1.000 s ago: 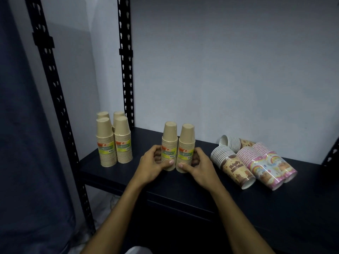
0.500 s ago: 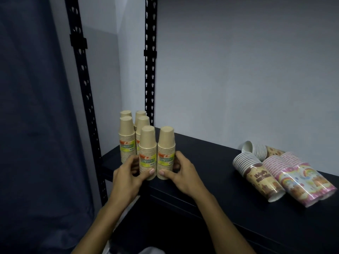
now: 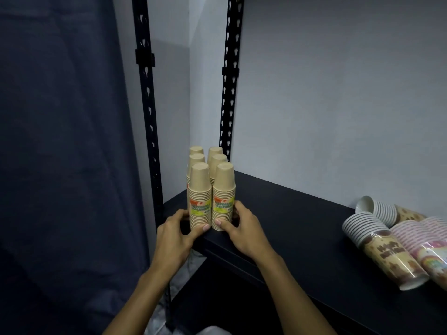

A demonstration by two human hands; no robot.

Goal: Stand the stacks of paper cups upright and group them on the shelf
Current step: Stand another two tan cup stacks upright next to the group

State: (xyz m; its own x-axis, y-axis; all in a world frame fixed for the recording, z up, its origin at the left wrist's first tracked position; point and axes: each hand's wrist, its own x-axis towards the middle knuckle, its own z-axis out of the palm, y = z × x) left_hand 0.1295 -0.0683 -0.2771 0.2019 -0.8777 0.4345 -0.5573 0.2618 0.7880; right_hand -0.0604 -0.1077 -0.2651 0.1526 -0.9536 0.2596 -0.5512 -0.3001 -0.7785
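Several upright stacks of tan paper cups stand in two rows at the left end of the black shelf (image 3: 302,213). My left hand (image 3: 175,234) grips the front left tan stack (image 3: 199,189) at its base. My right hand (image 3: 244,228) grips the front right tan stack (image 3: 223,189) the same way. The rear tan stacks (image 3: 205,153) stand right behind them. At the right, several patterned stacks lie on their sides: a brown birthday stack (image 3: 379,247), a pink rainbow stack (image 3: 420,245) and a white-rimmed stack (image 3: 384,211) behind.
Two black perforated uprights (image 3: 228,81) frame the shelf's left end, with a pale wall behind. A dark blue curtain (image 3: 60,165) hangs at the left. The shelf's front edge runs just under my hands.
Both hands have slid the two front tan stacks left along the shelf until they stand against the rear stacks. The view has swung left with them.
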